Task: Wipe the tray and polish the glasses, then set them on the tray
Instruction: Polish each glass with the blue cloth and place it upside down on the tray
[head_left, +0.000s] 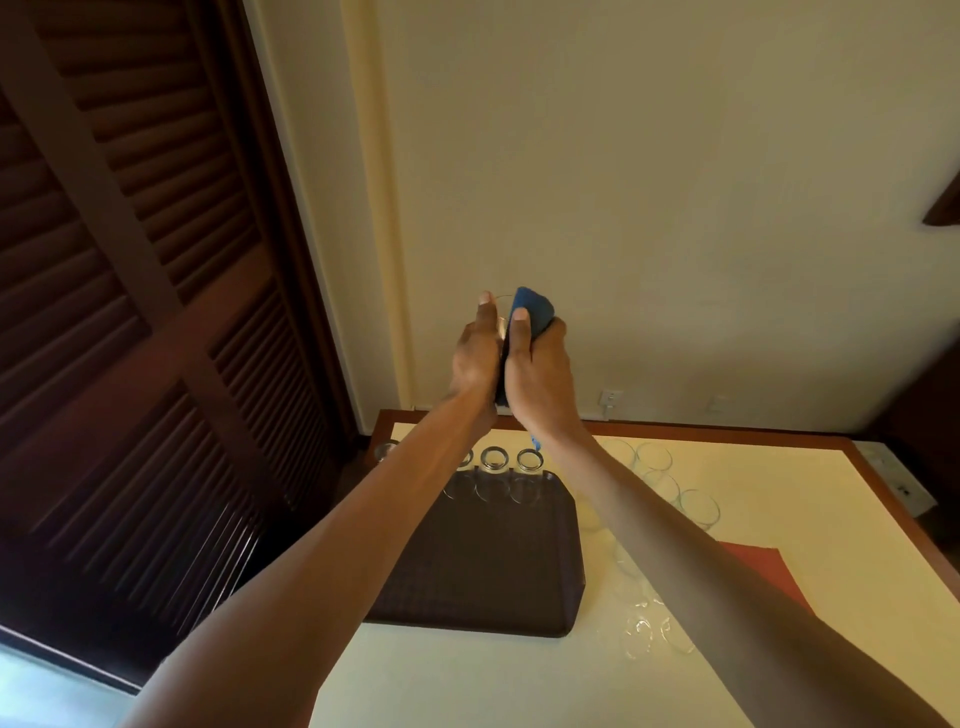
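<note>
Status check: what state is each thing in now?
left hand: grips the held glass.
right hand: presses the blue cloth on it.
held glass: aloft between both hands.
blue cloth: bunched against glass.
tray: flat on table.
tray glasses: lined along its far edge.
loose glasses: on table, right of tray.

The tray (483, 566) lay on the table (467, 675), a row of glasses (492, 462) along its far edge, more glasses (698, 506) standing just right of it, and a door (130, 312) off left.
</note>
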